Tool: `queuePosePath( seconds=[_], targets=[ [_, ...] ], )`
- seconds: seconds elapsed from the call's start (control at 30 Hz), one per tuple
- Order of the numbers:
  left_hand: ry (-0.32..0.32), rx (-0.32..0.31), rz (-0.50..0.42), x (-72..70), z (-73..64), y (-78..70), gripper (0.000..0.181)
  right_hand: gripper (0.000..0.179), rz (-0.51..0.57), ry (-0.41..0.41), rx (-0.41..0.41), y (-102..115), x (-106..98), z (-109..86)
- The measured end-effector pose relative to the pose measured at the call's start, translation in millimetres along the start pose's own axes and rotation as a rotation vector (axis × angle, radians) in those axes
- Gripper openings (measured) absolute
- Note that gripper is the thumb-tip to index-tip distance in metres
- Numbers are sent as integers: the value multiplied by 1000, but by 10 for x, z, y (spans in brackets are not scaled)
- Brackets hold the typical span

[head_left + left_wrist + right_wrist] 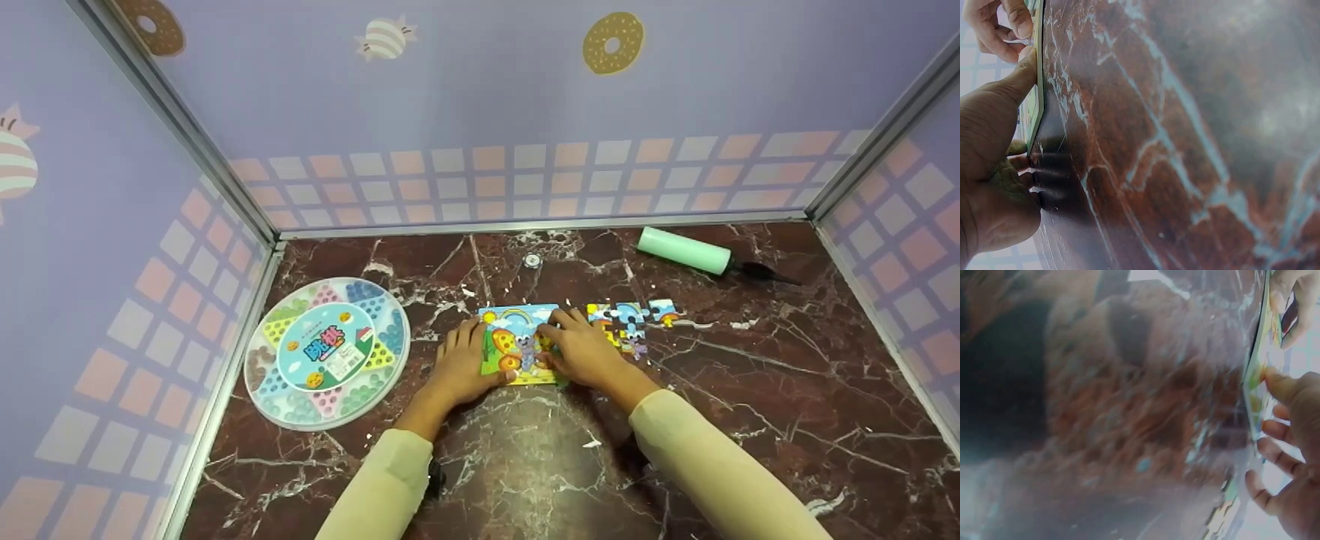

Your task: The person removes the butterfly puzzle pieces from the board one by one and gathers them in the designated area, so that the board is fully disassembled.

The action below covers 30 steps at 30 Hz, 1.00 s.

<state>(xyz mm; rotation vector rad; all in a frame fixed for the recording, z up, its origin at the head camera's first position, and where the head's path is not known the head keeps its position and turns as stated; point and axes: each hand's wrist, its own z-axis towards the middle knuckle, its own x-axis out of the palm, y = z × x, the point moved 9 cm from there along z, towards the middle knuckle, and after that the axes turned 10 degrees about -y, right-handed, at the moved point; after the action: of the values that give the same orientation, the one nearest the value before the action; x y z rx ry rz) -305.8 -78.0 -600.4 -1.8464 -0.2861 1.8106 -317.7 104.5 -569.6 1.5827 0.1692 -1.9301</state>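
Note:
A colorful jigsaw puzzle board (516, 321) with a cartoon animal, butterfly wings and a rainbow lies on the dark marbled table. My left hand (459, 367) holds its left side, fingers along that edge and thumb at the front. In the left wrist view, the left thumb (1026, 62) presses the board's front edge. The right hand (589, 351) bends over the board's right part, hiding some of the picture. Seen from the right wrist, its thumb (1279, 385) touches the board and its other fingers spread by the side edge. Several joined puzzle pieces (631, 313) lie right of the board.
A round Chinese checkers set (390, 379) with marbles under a clear cover is at the left. A mint-green hand pump (684, 250) with a black nozzle lies at the back right. Behind the board sits a small round object (532, 261). Patterned walls (510, 180) enclose the table.

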Motion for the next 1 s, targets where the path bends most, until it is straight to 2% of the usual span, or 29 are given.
queuePosePath(
  seconds=[0.2,0.47,0.73,0.9,1.0],
  targets=[
    [-1,-10,-8,0,1,1,109,38,-72,94,70,26,70,39],
    [2,-12,-14,26,14,7,109,54,-104,132,112,30,105,52],
    [2,-5,-35,90,34,89,109,48,-77,108,130,65,124,90],
    [-13,7,-41,78,46,79,108,45,-70,130,166,41,126,122],
    [1,1,-26,75,50,62,107,43,-71,144,173,33,126,135]
  ],
)
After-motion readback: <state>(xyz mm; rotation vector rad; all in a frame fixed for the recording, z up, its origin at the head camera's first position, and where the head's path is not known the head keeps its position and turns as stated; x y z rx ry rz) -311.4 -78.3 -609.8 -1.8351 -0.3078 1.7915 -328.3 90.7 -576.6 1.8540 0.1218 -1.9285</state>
